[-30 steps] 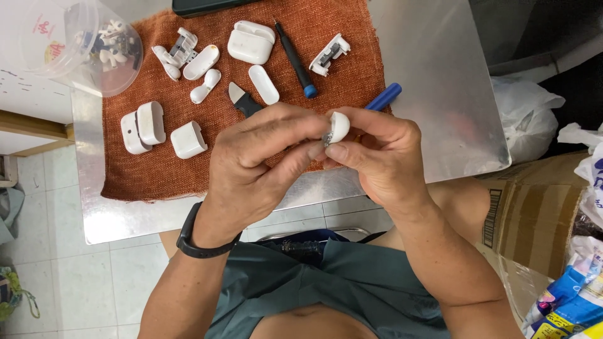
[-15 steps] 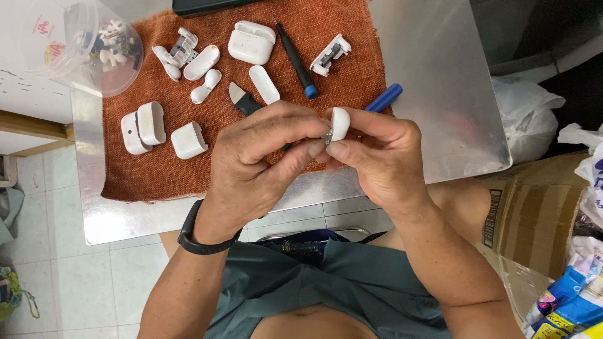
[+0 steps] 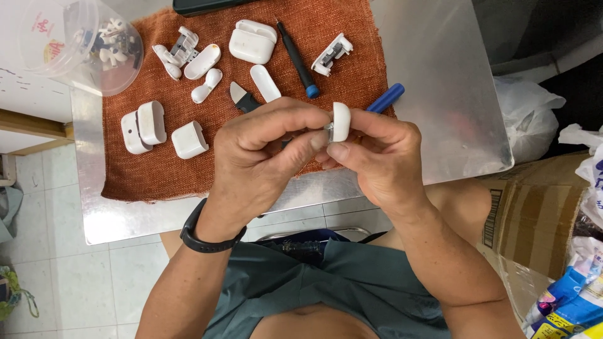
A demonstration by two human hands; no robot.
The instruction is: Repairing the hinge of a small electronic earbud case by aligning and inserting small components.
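Note:
Both hands meet above the front edge of an orange cloth [image 3: 157, 169]. My right hand [image 3: 377, 157] pinches a small white rounded lid piece [image 3: 340, 120] of an earbud case between thumb and fingers. My left hand [image 3: 260, 157], with a black band on its wrist, presses thumb and fingertips against a small metal part at the piece's left edge. A blue-handled tool [image 3: 386, 98] pokes out behind my right hand; whether the hand holds it cannot be told.
On the cloth lie a closed white earbud case [image 3: 252, 41], several white case shells [image 3: 143, 122], a black screwdriver with a blue tip [image 3: 298, 59], a hinge part [image 3: 333, 53]. A clear plastic tub [image 3: 81, 44] stands at the left. The metal table's edge [image 3: 125, 226] is close; a cardboard box [image 3: 534, 207] sits to the right.
The white piece has turned slightly in my fingers, now edge-on and upright. Both hands have stayed in the same place.

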